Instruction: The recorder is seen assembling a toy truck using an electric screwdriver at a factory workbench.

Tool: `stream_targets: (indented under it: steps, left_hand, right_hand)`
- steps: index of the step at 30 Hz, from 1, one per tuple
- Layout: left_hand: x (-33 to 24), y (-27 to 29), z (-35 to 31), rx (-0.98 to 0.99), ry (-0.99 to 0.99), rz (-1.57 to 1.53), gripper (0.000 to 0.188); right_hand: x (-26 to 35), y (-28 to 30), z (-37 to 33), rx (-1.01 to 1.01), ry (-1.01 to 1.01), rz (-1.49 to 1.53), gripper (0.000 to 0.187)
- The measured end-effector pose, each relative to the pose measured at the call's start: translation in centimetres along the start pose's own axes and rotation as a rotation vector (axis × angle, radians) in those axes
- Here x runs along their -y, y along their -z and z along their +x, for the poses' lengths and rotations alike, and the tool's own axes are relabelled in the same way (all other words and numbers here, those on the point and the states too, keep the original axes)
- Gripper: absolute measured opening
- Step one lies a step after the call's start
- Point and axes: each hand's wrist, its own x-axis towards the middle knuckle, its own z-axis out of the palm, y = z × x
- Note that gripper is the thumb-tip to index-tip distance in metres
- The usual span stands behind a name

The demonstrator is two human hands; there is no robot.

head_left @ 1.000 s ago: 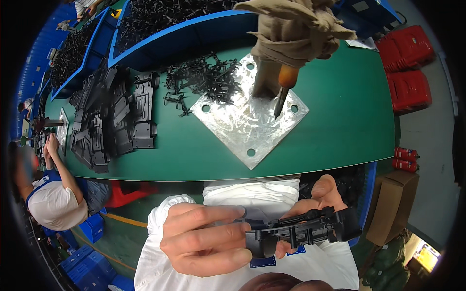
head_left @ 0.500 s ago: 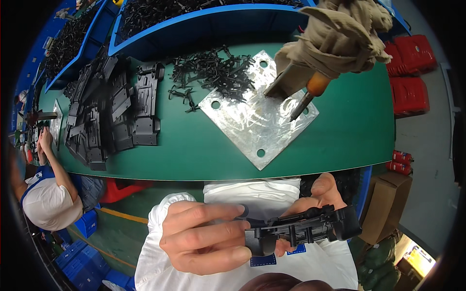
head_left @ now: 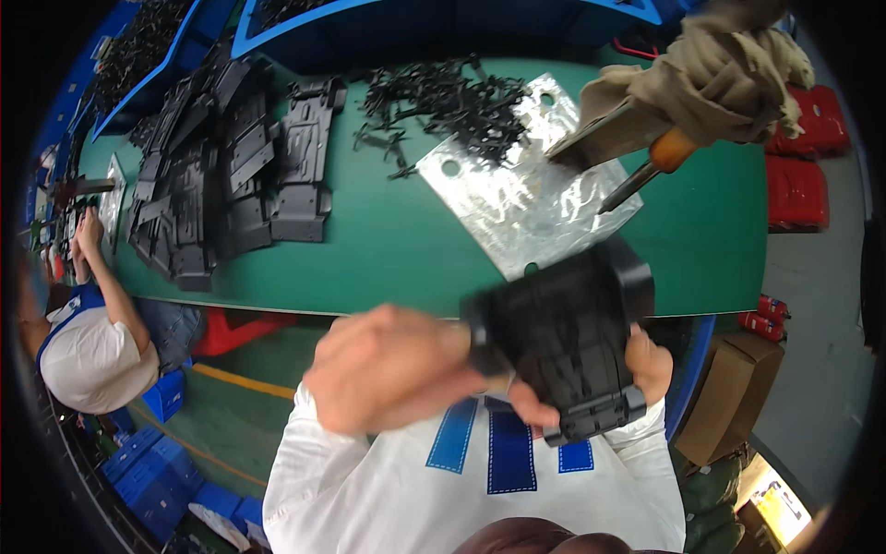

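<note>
In front of me, over the table's near edge, a black moulded plastic part [head_left: 568,337] is tilted so that its broad ribbed face shows. My right hand [head_left: 651,365] holds it from behind, with a digit at its right side and a fingertip at its lower left. My left hand [head_left: 392,369], smeared by motion, is at the part's left edge; its fingers cannot be made out. Just beyond lies a square metal plate [head_left: 503,217] with corner holes. Above it stand a flat blade-like piece [head_left: 609,137] wrapped in tan cloth [head_left: 729,78] and an orange-handled pointed tool [head_left: 657,166].
Small black clips [head_left: 443,102] are heaped beside the plate. Long black plastic panels [head_left: 300,162] lie stacked to the left on the green table [head_left: 388,249]. Blue bins [head_left: 443,35] line the back. A co-worker [head_left: 92,360] sits at far left; a cardboard box [head_left: 734,397] stands at right.
The black part has risen toward the table edge and turned from edge-on to showing its broad face. My left hand has moved up and blurred. The view has shifted slightly.
</note>
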Motion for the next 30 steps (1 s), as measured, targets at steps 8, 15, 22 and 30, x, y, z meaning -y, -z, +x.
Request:
stream_targets:
  steps: [8, 15, 22, 30]
  left_hand:
    - [2.3, 0.5, -2.5, -0.01, 0.331, 0.008, 0.054]
    - [2.8, 0.7, -3.0, -0.036, 0.375, -0.003, 0.05]
    - [2.0, 1.1, -2.9, -0.059, 0.345, 0.064, 0.053]
    - [-1.2, 2.5, -2.0, -0.068, -0.19, -0.052, 0.038]
  right_hand:
    - [-0.9, 1.5, 3.0, 0.041, -0.169, 0.463, 0.066]
    - [-1.4, -0.1, 3.4, -0.096, -0.149, 0.353, 0.073]
    - [-1.5, 0.2, 2.9, -0.024, -0.143, 0.332, 0.075]
    - [-1.7, 1.3, -0.2, 0.607, 0.085, 0.221, 0.095]
